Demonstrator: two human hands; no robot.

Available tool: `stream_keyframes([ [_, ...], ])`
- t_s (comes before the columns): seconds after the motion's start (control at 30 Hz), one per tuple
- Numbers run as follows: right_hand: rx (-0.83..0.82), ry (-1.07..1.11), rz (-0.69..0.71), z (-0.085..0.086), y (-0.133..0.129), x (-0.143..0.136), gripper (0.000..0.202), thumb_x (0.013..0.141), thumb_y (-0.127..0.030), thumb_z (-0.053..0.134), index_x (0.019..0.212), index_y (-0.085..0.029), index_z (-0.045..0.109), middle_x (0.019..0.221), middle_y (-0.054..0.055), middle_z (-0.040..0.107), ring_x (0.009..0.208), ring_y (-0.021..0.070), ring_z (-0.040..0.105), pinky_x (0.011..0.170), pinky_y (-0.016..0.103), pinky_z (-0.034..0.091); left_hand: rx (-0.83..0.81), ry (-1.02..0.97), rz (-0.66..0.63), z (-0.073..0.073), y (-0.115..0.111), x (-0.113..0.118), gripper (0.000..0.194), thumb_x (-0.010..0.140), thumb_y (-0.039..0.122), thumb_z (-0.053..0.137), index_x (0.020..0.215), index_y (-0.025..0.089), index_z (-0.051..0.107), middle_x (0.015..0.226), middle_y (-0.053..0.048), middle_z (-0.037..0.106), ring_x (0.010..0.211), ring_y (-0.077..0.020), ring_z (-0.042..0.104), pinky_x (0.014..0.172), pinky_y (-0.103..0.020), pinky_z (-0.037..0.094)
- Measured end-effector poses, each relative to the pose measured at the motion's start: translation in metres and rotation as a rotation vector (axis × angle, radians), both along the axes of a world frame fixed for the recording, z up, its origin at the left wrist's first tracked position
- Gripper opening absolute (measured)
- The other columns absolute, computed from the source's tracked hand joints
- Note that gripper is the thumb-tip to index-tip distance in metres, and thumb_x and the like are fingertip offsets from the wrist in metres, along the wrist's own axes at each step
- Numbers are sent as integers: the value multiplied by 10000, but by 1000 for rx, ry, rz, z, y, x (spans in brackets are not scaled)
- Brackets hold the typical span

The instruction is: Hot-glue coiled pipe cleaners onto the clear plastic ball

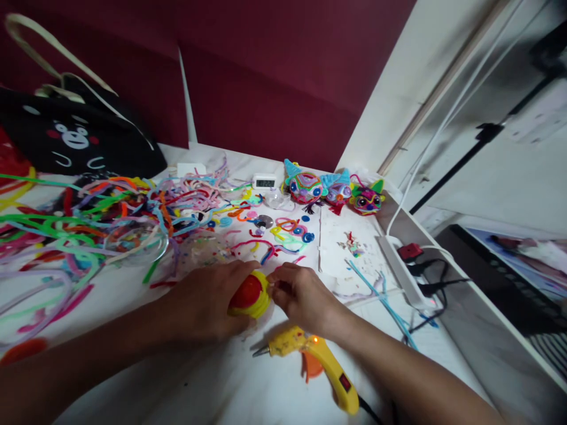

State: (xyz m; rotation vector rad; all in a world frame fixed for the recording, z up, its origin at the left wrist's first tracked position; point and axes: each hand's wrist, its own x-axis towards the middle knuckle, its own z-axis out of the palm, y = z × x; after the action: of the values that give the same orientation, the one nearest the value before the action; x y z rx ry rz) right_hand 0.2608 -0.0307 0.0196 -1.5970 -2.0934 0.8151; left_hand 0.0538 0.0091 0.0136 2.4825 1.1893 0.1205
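My left hand is wrapped round a red and yellow ball, its fingers over the top and its thumb below. The ball's yellow part looks like fuzzy pipe cleaner laid round a red middle. At its right edge, my right hand is closed in a pinch against the yellow rim. What lies between those fingertips is too small to make out. Just below both hands a yellow hot glue gun rests on the table, its nozzle pointing left and an orange light lit on its body.
Tangled pipe cleaners cover the table's left side, with a clear plastic bowl among them. A small digital clock and three decorated animal-head balls stand behind. At right are a power strip and a raised edge. A black bag sits back left.
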Motion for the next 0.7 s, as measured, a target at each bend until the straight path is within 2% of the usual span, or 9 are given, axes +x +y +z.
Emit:
stream_keyframes([
  [0.2, -44, -121, -42, 10, 4, -11, 178, 847, -68, 610, 863, -150, 767, 805, 74, 736, 692, 169, 588, 639, 276, 356, -58, 11, 22, 10, -1, 4, 463, 696, 338, 665, 1144, 232, 612, 1186, -76, 730, 1062, -342, 699, 892, -431, 544],
  [0.47, -95, -155, -91, 13, 7, -16, 209, 860, -91, 613, 955, -144, 791, 818, 79, 784, 671, 165, 628, 620, 255, 400, -52, 19, 1, 9, -2, 5, 484, 665, 314, 660, 1140, 255, 592, 1162, -55, 732, 1039, -321, 696, 870, -405, 527],
  [0.63, -106, -162, -91, 16, 14, -14, 206, 854, -95, 640, 930, -162, 819, 783, 54, 777, 673, 153, 644, 619, 242, 419, -78, 45, -23, 11, -2, 4, 512, 715, 312, 664, 1216, 233, 594, 1206, -72, 717, 1077, -330, 691, 907, -442, 538],
  [0.7, -110, -168, -93, 19, 18, -15, 187, 844, -96, 657, 886, -164, 826, 760, 53, 773, 676, 157, 654, 620, 244, 424, -22, 43, -25, 8, -2, 3, 514, 717, 332, 689, 1215, 242, 600, 1230, -75, 716, 1072, -333, 698, 896, -439, 549],
])
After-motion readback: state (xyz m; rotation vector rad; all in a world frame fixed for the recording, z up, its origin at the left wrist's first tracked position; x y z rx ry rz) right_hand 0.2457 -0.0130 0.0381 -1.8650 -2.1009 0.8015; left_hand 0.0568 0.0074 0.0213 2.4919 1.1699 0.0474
